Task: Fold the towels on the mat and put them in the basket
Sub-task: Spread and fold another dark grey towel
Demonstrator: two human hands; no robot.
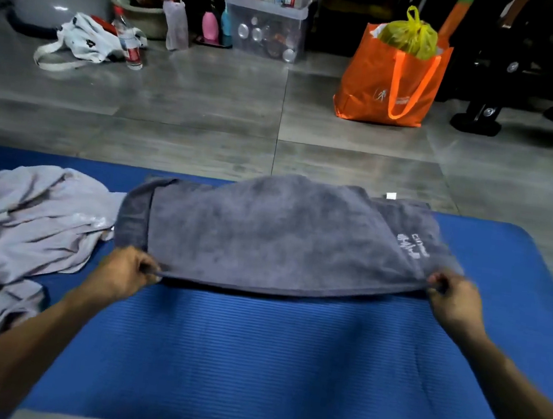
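The left hand (130,270) and right hand (454,298) are each pinching a near corner of the dark grey towel (282,234), which is lying on the blue mat (251,361). A crumpled pale towel (15,224) is lying just to its left. An orange bag (390,77) and a clear box (264,29) are standing on the floor beyond.

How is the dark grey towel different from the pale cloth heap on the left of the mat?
The dark towel is spread flat and doubled over; the pale heap lies crumpled. The left hand and right hand pinch the dark towel's near corners; nothing holds the heap. The dark towel bears white print. Both lie on the blue mat.
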